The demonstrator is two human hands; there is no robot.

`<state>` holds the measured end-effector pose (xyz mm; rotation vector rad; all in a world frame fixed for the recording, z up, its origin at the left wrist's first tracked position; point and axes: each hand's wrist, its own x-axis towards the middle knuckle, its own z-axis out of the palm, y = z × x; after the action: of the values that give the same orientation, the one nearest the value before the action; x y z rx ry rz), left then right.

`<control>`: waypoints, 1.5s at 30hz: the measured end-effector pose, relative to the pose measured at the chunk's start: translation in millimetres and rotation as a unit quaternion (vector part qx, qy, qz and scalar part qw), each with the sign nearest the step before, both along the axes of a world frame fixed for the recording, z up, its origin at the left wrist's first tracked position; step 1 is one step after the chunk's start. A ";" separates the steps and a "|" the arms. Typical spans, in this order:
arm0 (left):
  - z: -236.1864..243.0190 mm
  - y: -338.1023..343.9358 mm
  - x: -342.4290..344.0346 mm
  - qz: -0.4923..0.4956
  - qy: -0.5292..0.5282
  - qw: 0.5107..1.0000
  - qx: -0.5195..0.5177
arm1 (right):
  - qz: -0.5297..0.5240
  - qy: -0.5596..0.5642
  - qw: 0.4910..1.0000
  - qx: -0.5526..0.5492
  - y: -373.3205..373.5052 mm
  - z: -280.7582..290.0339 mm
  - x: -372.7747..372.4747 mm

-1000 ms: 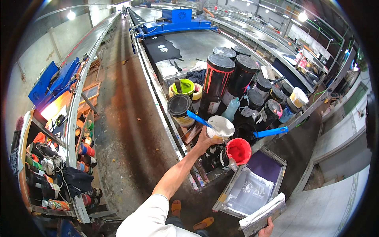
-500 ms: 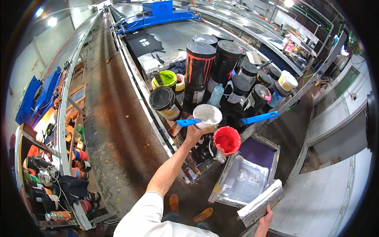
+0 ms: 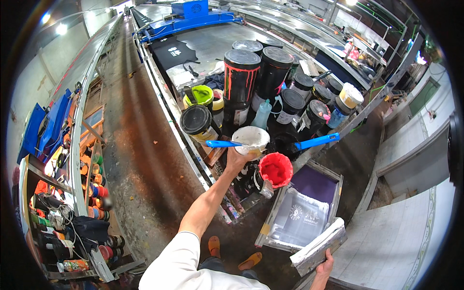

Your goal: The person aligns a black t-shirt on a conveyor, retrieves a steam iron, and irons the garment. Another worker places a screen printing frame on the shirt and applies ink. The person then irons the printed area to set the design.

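My left hand (image 3: 238, 159) is closed round the near side of a white tub (image 3: 256, 137) with whitish ink inside. A spatula with a blue handle (image 3: 223, 143) lies across the tub, its handle jutting out to the left over the rim. My right hand (image 3: 325, 265), low on the right, grips a long, flat squeegee (image 3: 316, 247) smeared with white ink. Just right of the tub stands a bucket of red ink (image 3: 280, 169). Behind it, another blue handle (image 3: 318, 141) sticks out of a dark container (image 3: 283, 145).
Several lidded black ink tubs (image 3: 241, 72) crowd the table end, with a translucent bottle (image 3: 262, 114) and a lime-green ink tub (image 3: 205, 94). A printing screen (image 3: 302, 217) leans below the table. Shelves of ink jars (image 3: 99, 191) stand left; a blue carriage (image 3: 188, 26) spans the table.
The blue spatula handle in the white tub has shifted left and lies flatter. The view has moved slightly; my right hand keeps its grip on the squeegee.
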<state>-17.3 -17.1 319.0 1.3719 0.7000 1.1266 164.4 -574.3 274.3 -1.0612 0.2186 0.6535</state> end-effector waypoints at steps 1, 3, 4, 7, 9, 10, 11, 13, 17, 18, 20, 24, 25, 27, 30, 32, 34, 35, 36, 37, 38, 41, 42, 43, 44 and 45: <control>-5.6 1.3 -0.7 0.020 -0.005 1.000 -0.001 | 0.008 -0.002 1.000 0.005 3.1 2.9 -0.7; -12.4 2.1 -0.4 0.056 -0.016 0.998 -0.004 | 0.015 -0.002 1.000 0.012 5.8 5.3 -1.3; -11.6 1.5 -1.4 0.050 -0.038 0.998 -0.014 | 0.014 0.001 1.000 0.015 5.7 4.6 -1.0; 1.0 -5.9 -8.9 0.033 -0.065 0.997 -0.040 | 0.004 -0.003 1.000 0.017 0.4 -2.9 2.7; 16.3 -13.4 -19.0 0.035 -0.030 0.998 -0.047 | 0.001 -0.003 1.000 0.019 -3.3 -9.0 5.6; 21.7 -17.3 -23.3 0.056 0.002 0.998 -0.031 | 0.003 -0.001 1.000 0.020 -4.3 -11.5 6.8; 18.1 -17.7 -27.1 0.061 0.006 0.998 -0.018 | 0.005 0.001 1.000 0.022 -5.1 -13.9 8.2; 20.7 -22.2 -35.8 0.069 0.016 0.997 0.009 | 0.007 -0.003 1.000 0.027 -5.9 -18.8 10.2; 24.4 -36.0 -52.1 0.133 -0.021 0.990 0.039 | 0.032 -0.012 0.999 0.025 2.4 -9.1 8.7; 28.4 -40.1 -58.4 0.136 -0.013 0.990 0.032 | 0.028 -0.011 0.999 0.023 2.1 -9.1 9.6; 30.7 -45.1 -71.8 0.132 -0.011 0.991 0.023 | 0.030 0.001 0.999 0.037 -1.3 -12.4 16.5; 38.6 -60.0 -96.1 0.171 -0.055 0.984 0.008 | 0.022 -0.010 0.998 0.062 0.0 -5.0 19.4; 41.8 -64.5 -101.4 0.181 -0.079 0.980 0.003 | 0.016 -0.012 0.998 0.067 -0.2 -2.0 20.8; 43.5 -71.9 -120.8 0.195 -0.112 0.974 0.020 | 0.011 -0.042 0.997 0.062 5.2 10.1 22.0; 67.7 -94.1 -150.1 0.166 -0.148 0.974 0.044 | 0.025 -0.058 0.994 0.085 15.6 42.5 20.8; 80.8 -112.9 -157.6 0.174 -0.169 0.969 0.050 | 0.033 -0.056 0.991 0.121 29.2 73.8 21.9; 76.8 -132.5 -172.1 0.157 -0.170 0.972 0.033 | 0.025 -0.046 0.987 0.152 43.6 101.2 28.6; 73.1 -144.1 -181.2 0.145 -0.172 0.974 0.023 | 0.015 -0.040 0.986 0.160 46.4 111.7 33.8; 78.8 -158.9 -188.2 0.116 -0.167 0.979 0.019 | 0.013 -0.052 0.982 0.179 56.3 126.7 35.3; 79.6 -172.7 -192.4 0.081 -0.165 0.983 0.012 | 0.005 -0.069 0.978 0.195 63.8 141.5 35.1; 58.2 -181.2 -207.8 0.062 -0.146 0.985 -0.062 | -0.005 -0.082 0.976 0.202 76.0 155.6 32.9; 42.1 -228.5 -199.6 0.036 -0.129 0.990 -0.052 | -0.003 -0.126 0.956 0.266 94.4 201.2 28.3; 39.0 -245.3 -195.1 0.011 -0.142 0.987 -0.078 | 0.001 -0.150 0.944 0.293 98.3 214.6 28.0; 40.7 -260.6 -188.0 -0.009 -0.138 0.984 -0.114 | 0.005 -0.159 0.941 0.298 99.7 227.2 27.4; 41.9 -276.2 -179.3 -0.028 -0.135 0.979 -0.150 | 0.009 -0.167 0.938 0.304 99.1 239.9 27.1; 45.4 -288.1 -164.7 -0.034 -0.130 0.983 -0.127 | 0.015 -0.176 0.934 0.309 99.0 252.9 25.1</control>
<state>-182.1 -305.2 364.4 1.0039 0.5814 1.0962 189.4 -475.3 527.1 -0.5527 -0.3044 0.4965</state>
